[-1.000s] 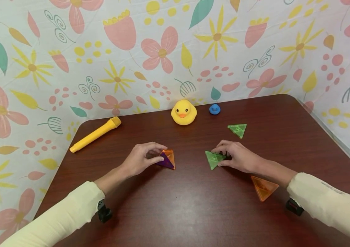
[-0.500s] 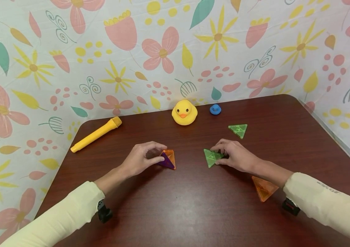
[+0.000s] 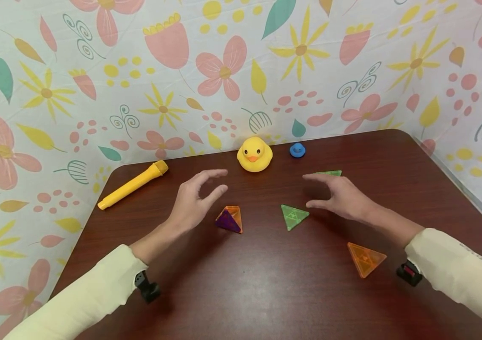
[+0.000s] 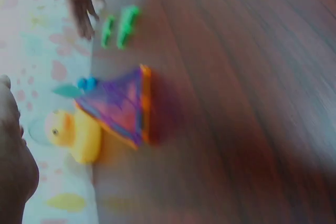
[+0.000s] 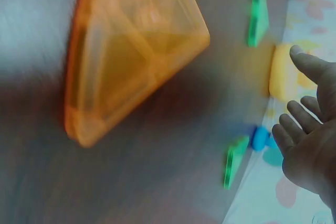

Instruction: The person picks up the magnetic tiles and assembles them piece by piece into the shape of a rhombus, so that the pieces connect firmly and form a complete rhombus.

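Yellow toy mic (image 3: 132,185) lies slantwise at the table's (image 3: 266,293) back L corner. Yellow duck (image 3: 254,156) sits mid back edge, much smaller blue duck (image 3: 297,150) just R of it. Floral backdrop (image 3: 224,47) rises right behind both. R hand (image 3: 347,196) blocks most of the far green triangle (image 3: 331,173) in head view; only its top edge shows. Near green triangle (image 3: 294,217) lies in full view, mid-table. Orange triangle (image 3: 365,259) is closer to the wearer, nr the R forearm.

Purple-and-orange pyramid (image 3: 229,220) stands on the table, L of the near green triangle, well apart from it. L hand (image 3: 192,200) hangs just beside & above it, not touching, fingers spread from thumb. R hand: same, fingers & thumb apart, nr both green pcs.

Materials: tiles = see-through plastic, straight-edged, w/ molded lines inside. Pyramid has a purple face w/ orange edges; L wrist view blurred. Ducks smooth & rounded; mic = smooth tube w/ a wider head. Table dk reddish-brown wood grain, glossy; backdrop thin, wrinkled cloth. Sleeves (image 3: 83,293) cream.
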Motion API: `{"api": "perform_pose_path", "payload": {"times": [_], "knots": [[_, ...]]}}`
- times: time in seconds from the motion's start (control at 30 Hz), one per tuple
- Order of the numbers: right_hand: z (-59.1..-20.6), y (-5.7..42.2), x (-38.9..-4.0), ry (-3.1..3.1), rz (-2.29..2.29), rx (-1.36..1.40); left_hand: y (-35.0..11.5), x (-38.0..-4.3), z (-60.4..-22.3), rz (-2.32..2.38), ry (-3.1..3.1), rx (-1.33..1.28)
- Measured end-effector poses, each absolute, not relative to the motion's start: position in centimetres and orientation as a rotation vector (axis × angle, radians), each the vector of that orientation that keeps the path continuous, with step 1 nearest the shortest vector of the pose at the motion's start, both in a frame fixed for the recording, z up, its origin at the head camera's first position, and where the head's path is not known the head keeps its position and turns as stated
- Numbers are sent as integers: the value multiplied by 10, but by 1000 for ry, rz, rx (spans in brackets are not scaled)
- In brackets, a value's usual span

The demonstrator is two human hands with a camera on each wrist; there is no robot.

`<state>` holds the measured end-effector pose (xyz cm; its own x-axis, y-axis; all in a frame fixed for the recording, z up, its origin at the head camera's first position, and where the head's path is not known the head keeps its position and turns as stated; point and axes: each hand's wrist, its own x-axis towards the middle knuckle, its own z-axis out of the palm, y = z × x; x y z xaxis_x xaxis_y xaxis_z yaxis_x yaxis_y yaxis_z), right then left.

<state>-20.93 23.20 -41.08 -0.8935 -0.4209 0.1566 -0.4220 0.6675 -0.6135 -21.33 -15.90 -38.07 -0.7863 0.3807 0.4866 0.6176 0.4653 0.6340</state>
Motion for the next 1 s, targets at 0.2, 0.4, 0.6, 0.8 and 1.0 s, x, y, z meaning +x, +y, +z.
{"api": "perform_pose_path", "payload": {"times": [0.2, 0.4, 0.6, 0.8, 1.0], "knots": [[-405, 256, -222, -2904, 1045, 587, -120, -204, -371, -1304, -2300, -949], [-412, 274, -238, -2956, 972, 508, -82, -189, -389, -1317, -2318, -1034], [-424, 287, -251, -2988, 975, 471, -58, -176, -421, -1308, -2502, -1029], [-431, 294, -254, -2977, 1052, 478, -43, -170, -445, -1237, -2655, -968], [-438, 299, -253, -2968, 1081, 472, -36, -164, -456, -1071, -2714, -944]]}}
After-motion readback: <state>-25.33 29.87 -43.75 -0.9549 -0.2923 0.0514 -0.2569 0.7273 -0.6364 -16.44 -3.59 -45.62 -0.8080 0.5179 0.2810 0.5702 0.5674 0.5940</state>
